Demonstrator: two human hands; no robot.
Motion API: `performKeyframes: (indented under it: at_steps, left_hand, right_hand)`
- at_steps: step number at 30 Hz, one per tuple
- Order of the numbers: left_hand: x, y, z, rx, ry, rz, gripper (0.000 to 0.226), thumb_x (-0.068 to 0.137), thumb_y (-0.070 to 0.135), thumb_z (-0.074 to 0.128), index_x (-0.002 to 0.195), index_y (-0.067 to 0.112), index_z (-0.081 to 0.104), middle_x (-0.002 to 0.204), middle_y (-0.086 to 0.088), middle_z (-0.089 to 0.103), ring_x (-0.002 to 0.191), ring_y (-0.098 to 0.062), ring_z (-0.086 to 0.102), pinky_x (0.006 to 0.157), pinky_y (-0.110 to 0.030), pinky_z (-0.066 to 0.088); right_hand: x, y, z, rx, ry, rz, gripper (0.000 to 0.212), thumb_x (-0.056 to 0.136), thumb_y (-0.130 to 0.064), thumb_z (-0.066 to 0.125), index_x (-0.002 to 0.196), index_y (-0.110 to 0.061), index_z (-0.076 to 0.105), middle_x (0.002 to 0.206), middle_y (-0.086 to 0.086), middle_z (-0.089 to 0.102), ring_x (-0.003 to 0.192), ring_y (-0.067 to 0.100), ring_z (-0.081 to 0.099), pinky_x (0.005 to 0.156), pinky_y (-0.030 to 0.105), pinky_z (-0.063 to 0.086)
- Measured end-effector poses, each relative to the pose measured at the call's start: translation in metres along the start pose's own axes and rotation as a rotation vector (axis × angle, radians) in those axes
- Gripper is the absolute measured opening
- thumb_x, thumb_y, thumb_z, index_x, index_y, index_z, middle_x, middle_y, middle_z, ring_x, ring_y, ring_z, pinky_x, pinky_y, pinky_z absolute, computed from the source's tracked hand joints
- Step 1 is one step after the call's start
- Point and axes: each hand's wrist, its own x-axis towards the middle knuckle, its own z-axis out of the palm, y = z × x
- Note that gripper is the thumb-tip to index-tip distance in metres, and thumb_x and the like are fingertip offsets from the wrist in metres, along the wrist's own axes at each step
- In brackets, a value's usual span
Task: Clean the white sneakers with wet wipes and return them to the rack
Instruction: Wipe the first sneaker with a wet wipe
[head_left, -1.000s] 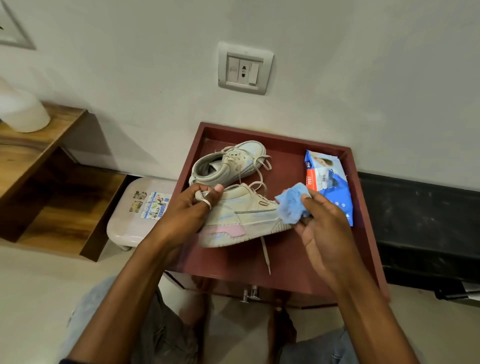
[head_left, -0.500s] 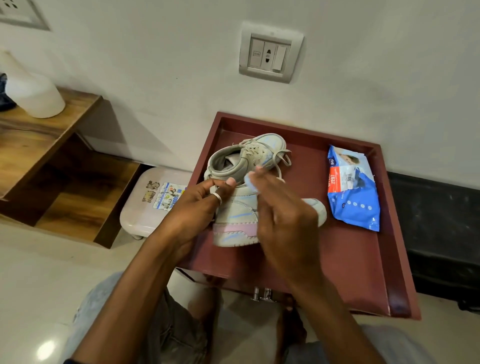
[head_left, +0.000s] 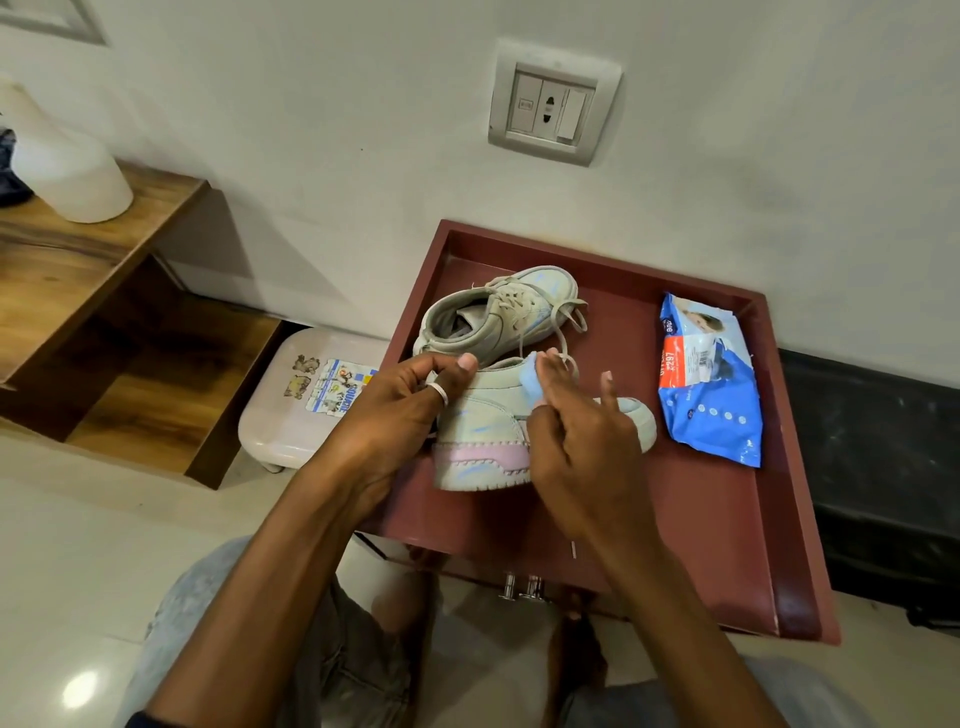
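White plastered wall with a grey switch-and-socket plate (head_left: 553, 104) behind; a dark red, raised-rim tabletop (head_left: 727, 519) sits against it. Two white lace-up sneakers are on the tabletop, left half. The near white sneaker with a pink sole patch (head_left: 483, 441) stands upright, toe pointing right. The far white sneaker (head_left: 498, 317) lies just behind it, touching or nearly so, laces loose. The left hand (head_left: 400, 415), silver ring on one finger, grips the near sneaker's heel, fingers curled round the back, thumb on the collar. The right hand (head_left: 582, 447) pinches a small, bunched pale blue wet wipe (head_left: 535, 382) between thumb and fingertips, pressed on the near sneaker's upper by the laces. A blue and orange wet wipes pack (head_left: 706, 384) lies flat on the right of the tabletop, apart from the shoes. A white plastic stool with stickers (head_left: 291, 405) sits on the floor at left, beside a brown wooden shelf unit (head_left: 78, 260) holding a white bottle (head_left: 67, 176).
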Motion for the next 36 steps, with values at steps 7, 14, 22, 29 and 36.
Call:
performKeyframes:
  at_steps: [7,14,22,29,36]
  left_hand:
    - [0.001,-0.001,0.000,-0.086,-0.010,0.015,0.036,0.080,0.042,0.070,0.098,0.012,0.076,0.097,-0.024,0.073,0.083,-0.024,0.067,0.081,-0.040,0.056]
    - [0.003,-0.001,0.000,-0.014,0.016,0.007,0.026,0.097,0.035,0.062,0.099,0.011,0.071,0.074,0.002,0.073,0.055,-0.007,0.064,0.053,-0.023,0.053]
    - [0.001,0.000,-0.001,-0.069,0.019,0.013,0.025,0.093,0.035,0.065,0.089,0.011,0.073,0.077,-0.011,0.070,0.064,-0.021,0.063,0.061,-0.029,0.053]
    - [0.002,0.000,-0.001,-0.015,0.025,0.017,0.039,0.096,0.035,0.064,0.105,-0.003,0.066,0.087,-0.011,0.073,0.066,-0.018,0.063,0.051,-0.022,0.049]
    - [0.001,0.000,-0.001,-0.084,0.020,0.020,0.036,0.078,0.039,0.068,0.090,0.005,0.073,0.083,-0.016,0.072,0.071,-0.025,0.065,0.066,-0.033,0.054]
  right_hand:
    - [-0.027,-0.027,0.023,-0.318,-0.040,-0.355,0.053,0.096,-0.025,0.041,0.143,0.000,0.044,0.151,0.018,0.038,0.145,0.028,0.029,0.118,0.051,0.022]
    - [-0.003,0.003,0.005,-0.210,-0.008,0.009,0.057,0.096,-0.035,0.027,0.146,-0.012,0.043,0.151,0.004,0.042,0.147,0.013,0.022,0.121,0.051,0.008]
    - [-0.025,-0.030,0.015,-0.352,-0.032,-0.284,0.055,0.094,-0.030,0.039,0.144,-0.008,0.045,0.150,0.009,0.043,0.148,0.022,0.022,0.115,0.063,0.012]
    - [0.003,0.003,0.002,-0.239,0.013,0.087,0.048,0.096,-0.028,0.035,0.138,-0.015,0.052,0.144,-0.001,0.052,0.149,0.018,0.017,0.117,0.062,0.002]
    - [-0.023,-0.038,0.015,-0.399,-0.030,-0.260,0.054,0.095,-0.031,0.038,0.143,-0.009,0.047,0.149,0.006,0.046,0.150,0.021,0.016,0.112,0.068,0.007]
